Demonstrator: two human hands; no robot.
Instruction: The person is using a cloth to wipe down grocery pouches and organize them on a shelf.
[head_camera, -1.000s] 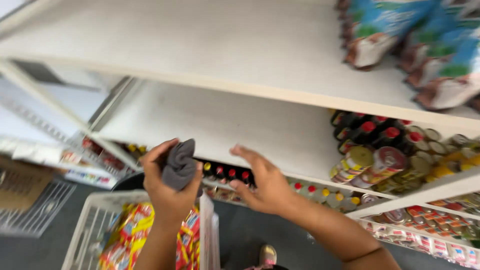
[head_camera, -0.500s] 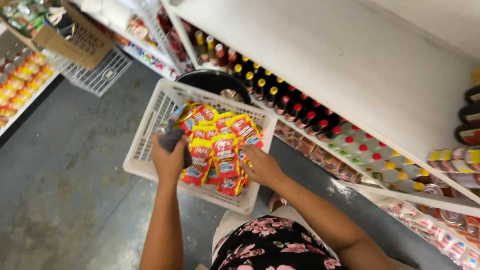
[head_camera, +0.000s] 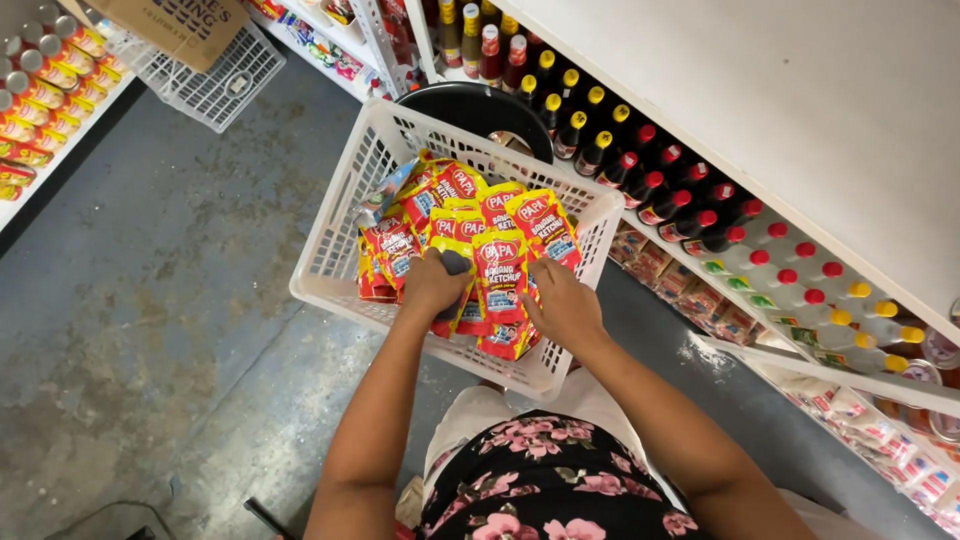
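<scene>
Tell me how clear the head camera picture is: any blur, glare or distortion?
Head view: sharp and evenly lit on the pouches and basket; soft shine on the floor; the wide lens tilts the shelf; no strong shadows.

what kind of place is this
Most likely a grocery shop aisle. White shelves hold rows of sauce bottles, cans line the other side, and both hands reach into a white basket of red-and-yellow pouches.

Lower pouches (head_camera: 497, 340) under both hands, grey cloth (head_camera: 455, 264) mostly inside left hand (head_camera: 432, 285).
</scene>
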